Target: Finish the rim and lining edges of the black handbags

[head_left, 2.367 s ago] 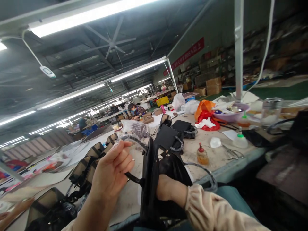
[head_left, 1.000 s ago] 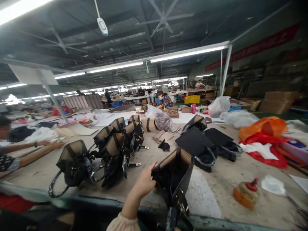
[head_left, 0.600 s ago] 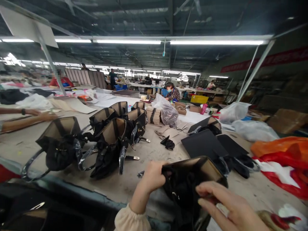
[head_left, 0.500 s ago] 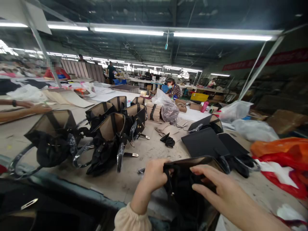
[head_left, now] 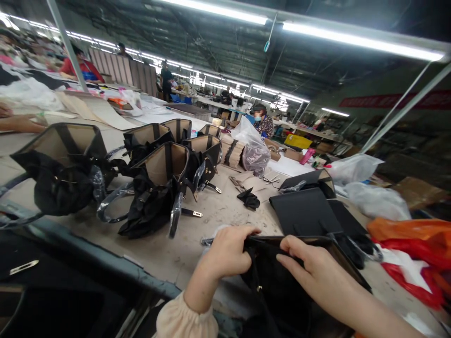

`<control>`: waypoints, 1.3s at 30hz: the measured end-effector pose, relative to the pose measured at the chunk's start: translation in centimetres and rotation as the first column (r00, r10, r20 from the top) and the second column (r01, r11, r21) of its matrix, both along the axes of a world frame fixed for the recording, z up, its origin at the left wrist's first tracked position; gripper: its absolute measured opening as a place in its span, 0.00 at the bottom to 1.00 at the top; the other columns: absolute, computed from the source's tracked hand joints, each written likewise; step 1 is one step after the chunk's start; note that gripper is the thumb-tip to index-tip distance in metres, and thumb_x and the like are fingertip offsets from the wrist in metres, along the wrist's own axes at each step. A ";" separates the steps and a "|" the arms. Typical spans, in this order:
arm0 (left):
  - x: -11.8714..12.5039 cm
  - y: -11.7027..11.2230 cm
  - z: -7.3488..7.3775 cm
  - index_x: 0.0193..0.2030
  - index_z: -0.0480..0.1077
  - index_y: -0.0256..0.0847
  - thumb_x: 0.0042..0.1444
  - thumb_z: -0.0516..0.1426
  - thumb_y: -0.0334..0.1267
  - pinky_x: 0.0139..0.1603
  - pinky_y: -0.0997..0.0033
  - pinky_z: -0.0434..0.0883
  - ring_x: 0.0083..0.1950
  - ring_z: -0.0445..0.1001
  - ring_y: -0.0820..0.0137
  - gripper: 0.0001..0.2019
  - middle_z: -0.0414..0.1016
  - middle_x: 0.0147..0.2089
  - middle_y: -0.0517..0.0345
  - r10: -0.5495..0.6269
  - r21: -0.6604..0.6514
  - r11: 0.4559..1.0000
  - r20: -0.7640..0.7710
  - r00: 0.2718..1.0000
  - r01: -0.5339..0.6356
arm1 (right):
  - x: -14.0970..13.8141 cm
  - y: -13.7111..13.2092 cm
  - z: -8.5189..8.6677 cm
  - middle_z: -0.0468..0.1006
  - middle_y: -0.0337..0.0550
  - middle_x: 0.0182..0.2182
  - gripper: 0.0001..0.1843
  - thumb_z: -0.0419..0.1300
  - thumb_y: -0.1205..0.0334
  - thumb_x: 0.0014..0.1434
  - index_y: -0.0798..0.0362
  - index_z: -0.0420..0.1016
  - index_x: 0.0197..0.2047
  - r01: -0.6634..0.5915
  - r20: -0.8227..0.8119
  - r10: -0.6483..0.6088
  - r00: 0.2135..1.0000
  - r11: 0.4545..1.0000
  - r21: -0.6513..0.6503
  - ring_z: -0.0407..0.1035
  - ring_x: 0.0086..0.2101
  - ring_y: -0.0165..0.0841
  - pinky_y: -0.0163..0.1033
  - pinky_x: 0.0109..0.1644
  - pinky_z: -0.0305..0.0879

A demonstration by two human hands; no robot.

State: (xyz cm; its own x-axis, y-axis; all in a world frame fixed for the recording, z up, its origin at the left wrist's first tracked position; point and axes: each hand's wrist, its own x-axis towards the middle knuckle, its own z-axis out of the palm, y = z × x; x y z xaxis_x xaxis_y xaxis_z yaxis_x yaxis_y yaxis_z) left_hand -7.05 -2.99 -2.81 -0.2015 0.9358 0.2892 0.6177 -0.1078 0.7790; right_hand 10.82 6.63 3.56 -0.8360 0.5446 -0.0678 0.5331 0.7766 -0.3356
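A black handbag (head_left: 282,286) lies at the near edge of the worktable (head_left: 211,211), right in front of me. My left hand (head_left: 229,251) is closed on its rim at the left. At the rim's right side my right hand (head_left: 312,272) has its fingers curled over the edge and into the bag. A row of several upright black and tan handbags (head_left: 158,164) with plastic-wrapped handles stands to the left. Flat black bags (head_left: 306,213) lie just behind the one I hold.
Orange and red plastic bags (head_left: 408,234) sit at the right, clear plastic bags (head_left: 253,150) further back. A small black scrap (head_left: 249,199) lies mid-table. Another person's hand (head_left: 17,123) rests at far left. Other workers sit at distant tables.
The bag came down from upright in front of me to the table edge. My right hand came out of the bag and joined the left on its rim. The view swung left and down.
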 end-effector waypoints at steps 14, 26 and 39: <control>1.4 1.3 0.4 0.35 0.77 0.44 0.55 0.57 0.40 0.35 0.78 0.66 0.35 0.74 0.72 0.08 0.79 0.32 0.62 0.022 0.077 0.996 0.177 0.984 -0.036 | 1.0 2.7 -1.1 0.74 0.35 0.24 0.12 0.53 0.55 0.62 0.49 0.71 0.30 -0.054 -0.147 0.105 0.983 0.946 0.319 0.70 0.27 0.29 0.34 0.31 0.59; 1.8 0.5 0.9 0.28 0.74 0.41 0.52 0.59 0.39 0.32 0.75 0.61 0.31 0.72 0.72 0.06 0.76 0.28 0.61 0.322 0.065 0.943 0.065 0.945 -0.326 | -0.7 4.0 -0.8 0.70 0.33 0.21 0.15 0.57 0.54 0.59 0.51 0.66 0.24 -0.086 -0.227 0.175 0.958 0.931 0.354 0.65 0.23 0.26 0.33 0.28 0.56; 1.2 1.2 0.1 0.31 0.75 0.40 0.53 0.58 0.38 0.35 0.75 0.63 0.34 0.71 0.71 0.06 0.76 0.31 0.59 0.273 0.087 0.955 0.134 0.953 -0.285 | -1.4 4.3 -0.7 0.70 0.32 0.19 0.15 0.58 0.53 0.58 0.50 0.67 0.23 -0.066 -0.255 0.157 0.954 0.941 0.333 0.64 0.22 0.26 0.32 0.25 0.55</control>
State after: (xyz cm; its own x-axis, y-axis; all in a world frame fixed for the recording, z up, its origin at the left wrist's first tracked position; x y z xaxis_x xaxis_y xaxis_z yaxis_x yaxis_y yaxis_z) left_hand -5.90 -1.82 -2.67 -0.4890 0.8034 0.3396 0.5383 -0.0283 0.8423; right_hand 9.43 10.98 2.83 -0.8533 0.4016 0.3326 0.3598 0.9151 -0.1821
